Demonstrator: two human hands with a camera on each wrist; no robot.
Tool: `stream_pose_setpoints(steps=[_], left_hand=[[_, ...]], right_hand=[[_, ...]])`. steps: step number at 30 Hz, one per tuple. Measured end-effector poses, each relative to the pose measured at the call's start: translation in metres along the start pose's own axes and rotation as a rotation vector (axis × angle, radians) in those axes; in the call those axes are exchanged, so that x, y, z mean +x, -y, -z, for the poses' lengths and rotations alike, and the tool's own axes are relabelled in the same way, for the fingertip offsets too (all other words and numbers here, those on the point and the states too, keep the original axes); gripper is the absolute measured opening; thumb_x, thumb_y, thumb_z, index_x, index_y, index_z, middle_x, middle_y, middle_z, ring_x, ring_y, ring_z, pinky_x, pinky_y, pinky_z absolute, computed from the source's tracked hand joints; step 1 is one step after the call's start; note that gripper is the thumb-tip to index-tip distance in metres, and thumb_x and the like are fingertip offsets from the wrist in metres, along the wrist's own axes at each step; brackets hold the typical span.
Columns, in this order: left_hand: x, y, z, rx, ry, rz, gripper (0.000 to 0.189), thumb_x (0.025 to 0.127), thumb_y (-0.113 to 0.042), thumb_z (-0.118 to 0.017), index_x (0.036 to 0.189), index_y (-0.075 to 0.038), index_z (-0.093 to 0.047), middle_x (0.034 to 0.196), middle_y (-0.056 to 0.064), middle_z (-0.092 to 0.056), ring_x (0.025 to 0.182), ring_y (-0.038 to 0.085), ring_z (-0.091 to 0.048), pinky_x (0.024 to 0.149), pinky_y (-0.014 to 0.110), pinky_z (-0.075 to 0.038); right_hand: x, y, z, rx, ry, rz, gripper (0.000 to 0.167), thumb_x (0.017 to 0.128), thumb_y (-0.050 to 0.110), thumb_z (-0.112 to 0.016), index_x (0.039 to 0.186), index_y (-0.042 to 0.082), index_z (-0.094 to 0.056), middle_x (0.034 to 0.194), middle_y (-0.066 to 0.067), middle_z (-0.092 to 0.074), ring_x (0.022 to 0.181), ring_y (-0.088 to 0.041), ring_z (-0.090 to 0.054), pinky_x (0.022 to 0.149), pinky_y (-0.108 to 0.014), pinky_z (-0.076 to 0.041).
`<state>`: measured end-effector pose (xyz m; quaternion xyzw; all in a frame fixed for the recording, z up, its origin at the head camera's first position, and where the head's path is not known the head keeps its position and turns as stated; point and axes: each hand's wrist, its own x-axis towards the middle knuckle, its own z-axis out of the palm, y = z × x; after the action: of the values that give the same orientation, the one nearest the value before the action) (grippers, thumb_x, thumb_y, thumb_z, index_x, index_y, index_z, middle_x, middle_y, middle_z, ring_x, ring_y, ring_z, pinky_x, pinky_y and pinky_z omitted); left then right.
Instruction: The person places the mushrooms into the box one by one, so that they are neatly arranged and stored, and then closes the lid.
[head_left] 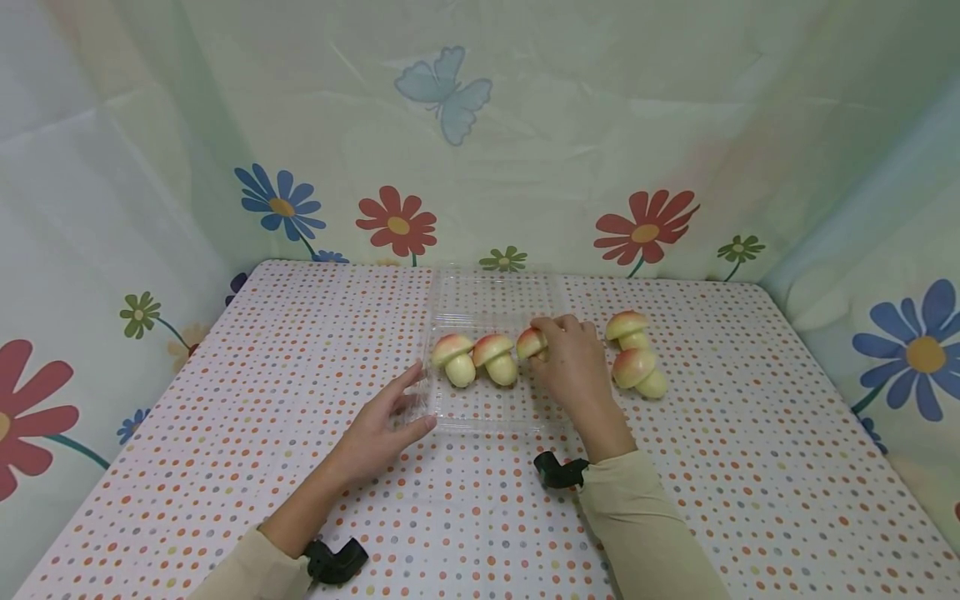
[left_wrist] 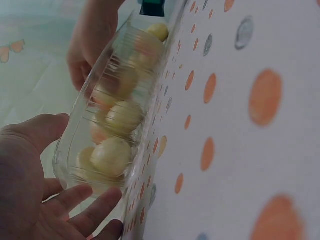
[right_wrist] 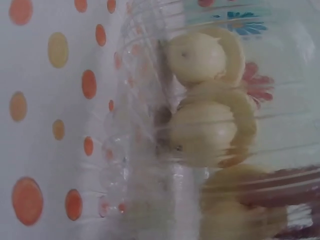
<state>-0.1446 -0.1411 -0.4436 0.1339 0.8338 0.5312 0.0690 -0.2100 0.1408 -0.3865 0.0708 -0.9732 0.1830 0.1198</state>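
Nearest the head camera, the tray's (head_left: 480,412) left edge is being steadied by the left hand (head_left: 382,429), fingers spread. A third mushroom (head_left: 529,342) is being pinched by the right hand (head_left: 573,362) inside the tray, right of two mushrooms (head_left: 472,360); two more mushrooms (head_left: 633,354) are lying farther right, nearer that hand.

In the left wrist view, the tray wall (left_wrist: 107,100) is being touched by straight fingers (left_wrist: 82,212).

In the right wrist view, stems are being shown through plastic (right_wrist: 145,150). No writing is being shown.

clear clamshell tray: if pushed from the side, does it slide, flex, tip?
The clear tray looks thin and ribbed, so its walls probably flex. It seems light and would likely slide on the dotted cloth; the left hand touches its edge. Low and flat, it seems unlikely to tip.
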Motion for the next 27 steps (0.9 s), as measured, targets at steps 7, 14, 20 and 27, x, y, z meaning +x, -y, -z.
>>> stream_pose_setpoints(steps=[7, 14, 20, 27], left_hand=[[0.0003, -0.0002, 0.0001, -0.001, 0.001, 0.003, 0.085, 0.1, -0.038, -0.07, 0.167, -0.023, -0.02, 0.17, 0.005, -0.03, 0.151, 0.037, -0.038, 0.117, 0.063, -0.038], [0.0011, 0.0006, 0.0005, -0.009, 0.009, -0.003, 0.085, 0.1, -0.038, -0.07, 0.167, -0.022, -0.02, 0.17, 0.006, -0.029, 0.151, 0.038, -0.038, 0.116, 0.063, -0.039], [0.0012, 0.0009, 0.0006, -0.013, 0.012, -0.003, 0.085, 0.1, -0.037, -0.07, 0.167, -0.022, -0.02, 0.17, 0.005, -0.029, 0.151, 0.038, -0.038, 0.116, 0.063, -0.039], [0.0001, -0.0016, 0.0005, -0.006, 0.009, 0.003, 0.085, 0.1, -0.037, -0.07, 0.167, -0.021, -0.02, 0.171, 0.005, -0.028, 0.152, 0.038, -0.038, 0.117, 0.063, -0.037]], right_hand=[[-0.0008, 0.0004, -0.0031, -0.022, 0.021, -0.01, 0.052, 0.087, 0.014, -0.08, 0.136, 0.009, -0.065, 0.133, -0.021, -0.064, 0.119, -0.046, -0.055, 0.095, -0.065, -0.048], [-0.0002, -0.0001, -0.0067, -0.027, 0.055, -0.027, 0.049, 0.088, 0.017, -0.078, 0.135, 0.01, -0.065, 0.133, -0.02, -0.063, 0.125, -0.047, -0.051, 0.107, -0.07, -0.038], [0.0, 0.0004, -0.0085, -0.036, 0.077, -0.043, 0.05, 0.088, 0.017, -0.077, 0.136, 0.01, -0.064, 0.135, -0.02, -0.063, 0.132, -0.048, -0.048, 0.114, -0.077, -0.025], [-0.0009, 0.0014, -0.0104, -0.052, 0.07, -0.053, 0.051, 0.089, 0.02, -0.08, 0.136, 0.009, -0.064, 0.137, -0.02, -0.061, 0.135, -0.048, -0.046, 0.116, -0.078, -0.022]])
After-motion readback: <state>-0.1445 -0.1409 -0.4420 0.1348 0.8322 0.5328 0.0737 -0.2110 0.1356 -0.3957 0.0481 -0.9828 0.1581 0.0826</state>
